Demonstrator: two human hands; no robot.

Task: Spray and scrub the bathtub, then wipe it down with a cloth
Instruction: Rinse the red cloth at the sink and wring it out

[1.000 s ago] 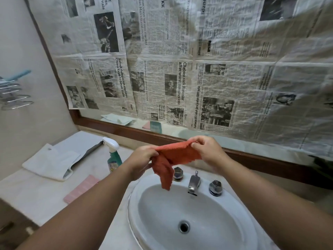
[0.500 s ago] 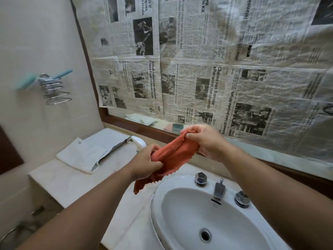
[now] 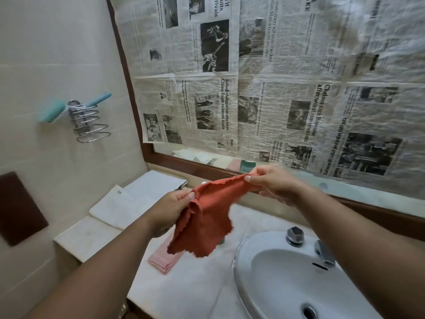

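An orange-red cloth (image 3: 207,217) hangs in the air above the counter, stretched between both hands. My left hand (image 3: 170,208) pinches its left top edge. My right hand (image 3: 273,183) pinches the right top corner, a little higher and nearer the mirror. The lower part of the cloth dangles loose. The spray bottle is almost wholly hidden behind the cloth; only a bit of green (image 3: 222,241) shows at its lower right edge. A turquoise scrub brush (image 3: 53,110) rests in a wire wall rack (image 3: 88,125) at the left. No bathtub is in view.
A white sink (image 3: 264,272) with a tap (image 3: 325,252) and a chrome knob (image 3: 295,236) fills the lower right. Folded white towels (image 3: 128,201) and a pink cloth (image 3: 161,259) lie on the marble counter (image 3: 92,236). The mirror (image 3: 276,88) behind is covered with newspaper.
The view has swung left and closer, so the sink slid to the right. My hands have drawn apart and spread the cloth wider, which now covers the spray bottle.
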